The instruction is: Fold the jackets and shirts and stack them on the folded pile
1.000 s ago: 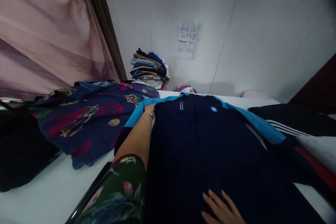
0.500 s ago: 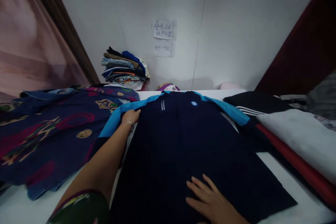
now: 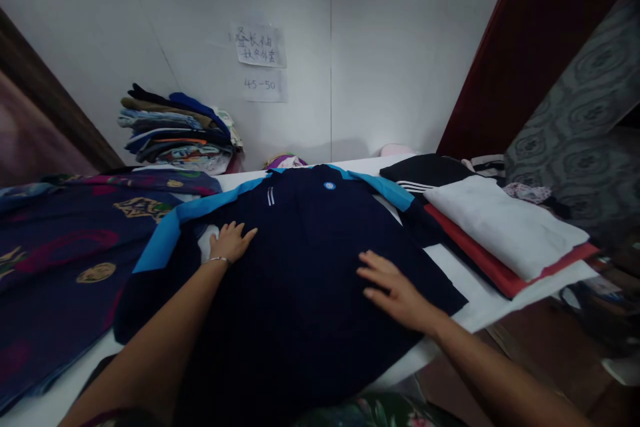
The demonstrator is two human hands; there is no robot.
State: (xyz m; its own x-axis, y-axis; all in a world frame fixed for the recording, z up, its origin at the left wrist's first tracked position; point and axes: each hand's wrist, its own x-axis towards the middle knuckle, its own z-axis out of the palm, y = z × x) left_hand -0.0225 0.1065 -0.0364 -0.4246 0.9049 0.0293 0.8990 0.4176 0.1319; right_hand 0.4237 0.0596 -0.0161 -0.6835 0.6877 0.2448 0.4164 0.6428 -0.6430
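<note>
A dark navy jacket [image 3: 300, 267] with light blue shoulders and a round badge lies spread front up on the white table [image 3: 447, 263]. Its sleeves stretch out to both sides. My left hand [image 3: 233, 241], with a bracelet at the wrist, rests on the jacket's left edge near the armpit, fingers spread. Over the right half of the body, my right hand [image 3: 395, 290] is flat with its fingers apart; whether it presses the cloth I cannot tell. Nothing is held in either hand.
At left lies a patterned dark blue garment [image 3: 65, 247]. A stack of folded clothes [image 3: 175, 130] stands against the wall. To the right are a folded white garment [image 3: 505, 220], a red one [image 3: 525, 283] beneath it, and a black striped garment [image 3: 430, 170]. Paper signs [image 3: 260, 47] hang on the wall.
The view has turned to the right. My left hand has come off the upper sleeve area onto the jacket's side, fingers now spread. My right hand has moved farther up the jacket.
</note>
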